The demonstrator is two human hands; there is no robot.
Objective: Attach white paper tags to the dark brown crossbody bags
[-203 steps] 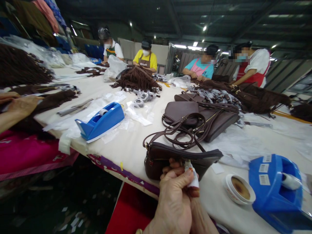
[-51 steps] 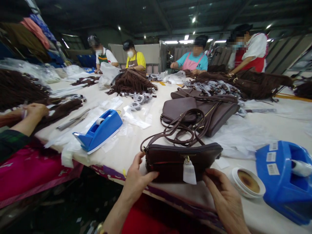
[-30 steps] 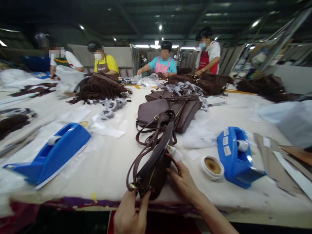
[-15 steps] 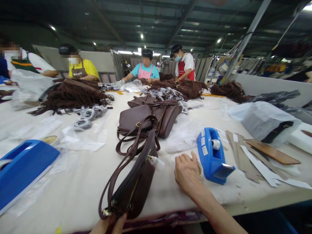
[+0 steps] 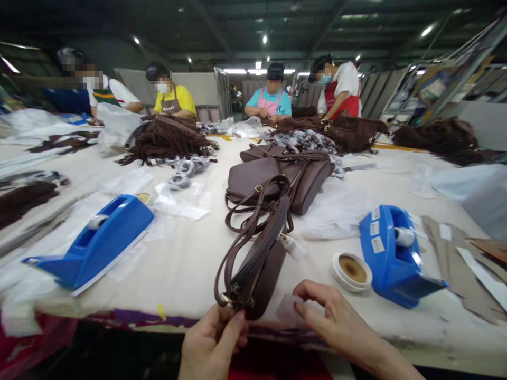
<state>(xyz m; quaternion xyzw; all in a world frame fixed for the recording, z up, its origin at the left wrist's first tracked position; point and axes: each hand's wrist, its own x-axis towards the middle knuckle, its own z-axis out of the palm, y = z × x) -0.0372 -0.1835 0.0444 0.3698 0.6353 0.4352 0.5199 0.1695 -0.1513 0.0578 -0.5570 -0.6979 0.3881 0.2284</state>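
Two hands working at the near edge of the worktop point(image 5: 182, 264). Left hand point(image 5: 216, 335) is closing thumb and fingers in a pinch on the near end of the brown handbag point(image 5: 271, 264), right by the metal strap fitting. Right hand point(image 5: 336, 319) is curling partly closed, thumb and forefinger pinching a thin pale slip point(image 5: 289, 310); slip is blurring, so can't read anything on it. It's hanging just right of the bag's near end.

Handbag is lying at front centre, long side pointing away from the wearer, zip side up, strap point(image 5: 233, 245) looping along its left. White tag point(image 5: 293, 247) is hanging off its right side. Far end is reaching the brown bag pile point(image 5: 253, 177).

Round tub point(image 5: 352, 270) with brownish contents is sitting right of the handbag, near the right blue tape dispenser point(image 5: 390, 258). Left blue tape dispenser point(image 5: 106, 237) is sitting well apart on the other side. Flat grey-brown pieces point(image 5: 455, 264) are lying at far right. Fringed brown bundle point(image 5: 166, 140) is resting behind the grey wrapped rings point(image 5: 184, 171). Four people are standing or sitting across the worktop, aprons on, hands down near brown goods.
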